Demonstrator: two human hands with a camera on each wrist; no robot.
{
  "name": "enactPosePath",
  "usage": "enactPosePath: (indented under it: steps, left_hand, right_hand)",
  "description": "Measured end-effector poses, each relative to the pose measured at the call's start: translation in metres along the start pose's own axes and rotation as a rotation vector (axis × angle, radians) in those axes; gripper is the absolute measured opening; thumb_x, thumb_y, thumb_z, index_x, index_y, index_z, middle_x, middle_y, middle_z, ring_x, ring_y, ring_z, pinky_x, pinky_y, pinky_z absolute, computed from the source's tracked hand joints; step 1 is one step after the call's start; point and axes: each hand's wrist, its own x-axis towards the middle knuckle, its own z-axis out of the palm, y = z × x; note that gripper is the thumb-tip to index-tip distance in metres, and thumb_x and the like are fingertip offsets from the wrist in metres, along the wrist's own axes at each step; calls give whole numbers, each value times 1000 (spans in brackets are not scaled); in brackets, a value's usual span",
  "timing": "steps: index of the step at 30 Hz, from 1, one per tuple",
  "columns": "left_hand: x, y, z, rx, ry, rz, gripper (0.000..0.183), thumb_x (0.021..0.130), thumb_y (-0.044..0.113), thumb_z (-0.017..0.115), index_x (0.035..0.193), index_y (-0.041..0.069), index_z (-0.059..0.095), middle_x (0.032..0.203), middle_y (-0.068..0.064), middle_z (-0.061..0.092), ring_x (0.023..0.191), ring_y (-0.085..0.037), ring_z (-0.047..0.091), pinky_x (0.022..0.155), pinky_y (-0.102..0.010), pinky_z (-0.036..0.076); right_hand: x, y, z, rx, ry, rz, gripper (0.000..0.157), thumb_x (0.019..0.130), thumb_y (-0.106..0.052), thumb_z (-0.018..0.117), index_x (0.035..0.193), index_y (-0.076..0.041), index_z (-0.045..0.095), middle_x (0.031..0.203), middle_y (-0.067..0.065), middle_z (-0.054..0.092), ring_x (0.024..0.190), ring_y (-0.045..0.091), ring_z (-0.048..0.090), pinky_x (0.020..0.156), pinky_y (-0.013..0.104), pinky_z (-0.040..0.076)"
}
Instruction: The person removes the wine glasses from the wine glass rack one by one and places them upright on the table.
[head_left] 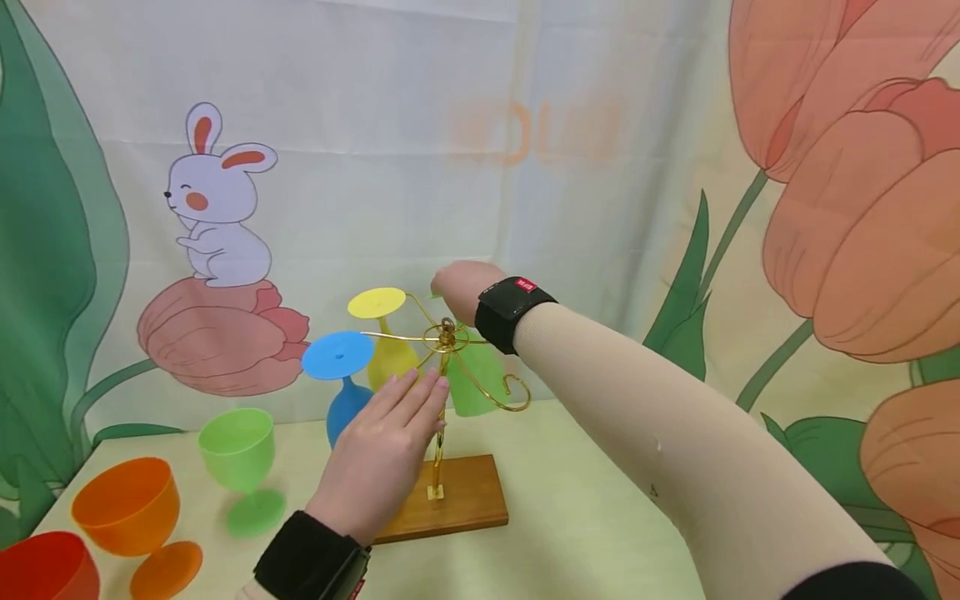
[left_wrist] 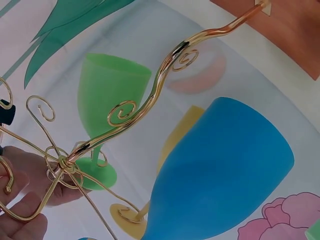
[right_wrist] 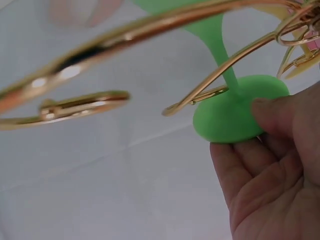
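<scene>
My right hand [head_left: 467, 287] reaches to the far side of a gold wire glass rack [head_left: 447, 335]. It pinches the foot of an upside-down light green wine glass [right_wrist: 240, 112], thumb on one face and fingers on the other; the foot is beside a wire hook. My left hand [head_left: 382, 450] lies at the rack's near side with fingers straight and together. In the left wrist view its fingertips [left_wrist: 27, 222] are at a curled wire arm; contact is unclear. A blue wine glass [head_left: 339, 357] and a yellow wine glass [head_left: 377, 303] hang upside down on the left.
The rack's post rises from a wooden base [head_left: 472, 500] on the pale table. At left stand a green goblet [head_left: 237, 450], an orange goblet [head_left: 126, 508] and a red goblet [head_left: 48, 571]. A printed cloth [head_left: 360, 183] hangs behind.
</scene>
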Motion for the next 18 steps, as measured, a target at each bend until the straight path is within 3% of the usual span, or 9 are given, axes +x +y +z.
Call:
enactPosePath:
  steps: [4,12,18]
  left_hand:
    - [0,-1,-2,14,-1,-1,46,89,14,70,131,-2,58,129,-17,60,121,-34,54,105,-45,39]
    - [-2,-4,-6,45,-1,7,42,92,16,67,130,-1,60,128,-16,61,122,-32,55,106,-44,39]
    - [-1,-3,-5,64,-4,13,44,90,16,70,129,-1,60,126,-16,62,121,-31,56,106,-42,39]
  right_hand:
    - [13,-7,-3,5,-25,5,39,98,-6,52,136,-16,57,135,2,57,125,18,52,102,31,43]
    - [31,-10,-6,-11,-67,5,19,97,-9,55,104,-14,72,101,-1,68,92,13,61,79,28,49]
    - [36,2,0,64,-67,52,23,96,-5,56,111,-14,71,114,1,66,103,16,60,88,30,49]
